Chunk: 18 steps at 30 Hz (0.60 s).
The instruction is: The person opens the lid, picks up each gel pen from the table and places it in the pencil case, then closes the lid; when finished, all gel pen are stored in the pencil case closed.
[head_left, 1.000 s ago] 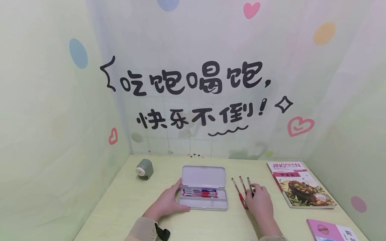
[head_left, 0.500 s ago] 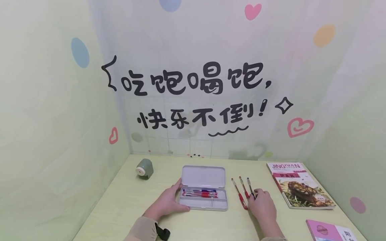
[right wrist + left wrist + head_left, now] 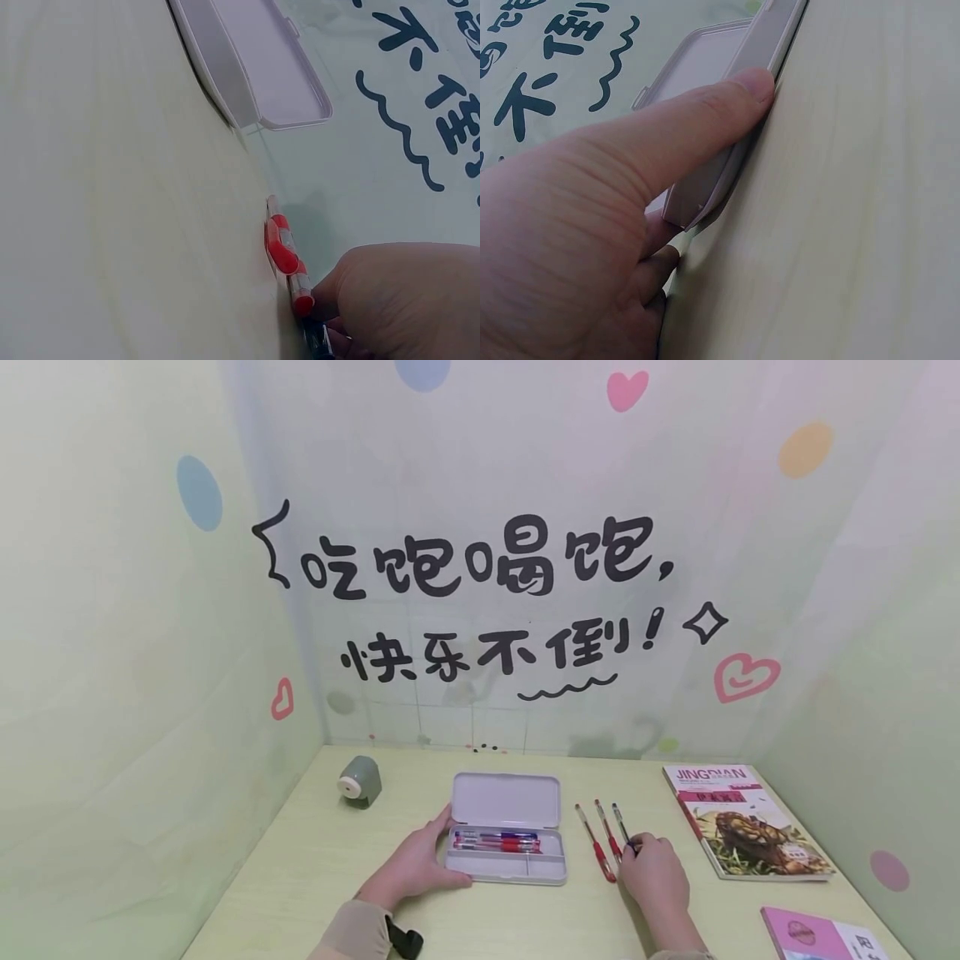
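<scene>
A pale lilac pencil case (image 3: 507,802) lies with its lid raised and several red and blue pens (image 3: 498,843) in its rear compartment. My left hand (image 3: 416,867) holds its left front corner, thumb (image 3: 727,105) along the front wall and fingers at the left side. Right of the case, two red pens (image 3: 597,847) lie side by side on the table. Beside them is a dark pen (image 3: 618,820), whose lower part my right hand (image 3: 656,877) pinches. In the right wrist view, the dark pen's end (image 3: 318,339) shows by the fingertips, which are partly hidden.
A grey pencil sharpener (image 3: 360,782) stands at the back left of the table (image 3: 300,893). To the right lie a magazine (image 3: 750,827) and, nearer the front edge, a pink book (image 3: 813,935). Printed cloth walls (image 3: 480,727) enclose the back and sides.
My right hand has shifted slightly right and toward me along the dark pen, then nearly stopped; the pen's upper end has moved slightly left. The left hand and pencil case have stayed put.
</scene>
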Motion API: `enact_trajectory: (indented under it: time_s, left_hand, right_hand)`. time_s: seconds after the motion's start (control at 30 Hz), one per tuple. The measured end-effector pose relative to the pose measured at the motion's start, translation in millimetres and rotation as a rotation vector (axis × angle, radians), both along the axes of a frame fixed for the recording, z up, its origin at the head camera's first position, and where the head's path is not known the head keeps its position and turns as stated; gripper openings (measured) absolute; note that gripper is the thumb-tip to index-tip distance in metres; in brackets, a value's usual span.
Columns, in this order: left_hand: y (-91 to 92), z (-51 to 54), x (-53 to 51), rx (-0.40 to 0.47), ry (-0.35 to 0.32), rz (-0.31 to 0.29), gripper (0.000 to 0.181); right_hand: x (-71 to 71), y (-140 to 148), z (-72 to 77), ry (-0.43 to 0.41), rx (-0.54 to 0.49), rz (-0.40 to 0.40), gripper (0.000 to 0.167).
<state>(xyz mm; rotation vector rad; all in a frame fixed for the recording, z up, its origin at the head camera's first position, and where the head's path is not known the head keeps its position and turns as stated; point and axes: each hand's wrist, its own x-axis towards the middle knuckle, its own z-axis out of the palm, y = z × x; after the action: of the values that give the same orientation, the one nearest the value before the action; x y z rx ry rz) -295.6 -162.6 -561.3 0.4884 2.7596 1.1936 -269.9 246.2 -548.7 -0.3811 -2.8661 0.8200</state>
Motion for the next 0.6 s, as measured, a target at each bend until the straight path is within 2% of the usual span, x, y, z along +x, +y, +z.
enact_trajectory:
  time_s: [0.3,0.47,0.6]
  left_hand:
    - [-0.1,-0.3,-1.0,-0.003,-0.004,0.001,0.143]
    - [0.0,-0.1,-1.5,-0.005,0.005,-0.005,0.143]
    - [-0.2,-0.5,-1.4,-0.011,0.012,-0.005,0.143]
  right_hand:
    - [0.2,-1.4,-0.9,0.021,0.001,-0.013,0.036]
    - [0.0,-12.0,5.1,0.112,0.014,-0.023,0.036]
    - [0.7,-28.3,14.4,0.195,0.005,0.000,0.035]
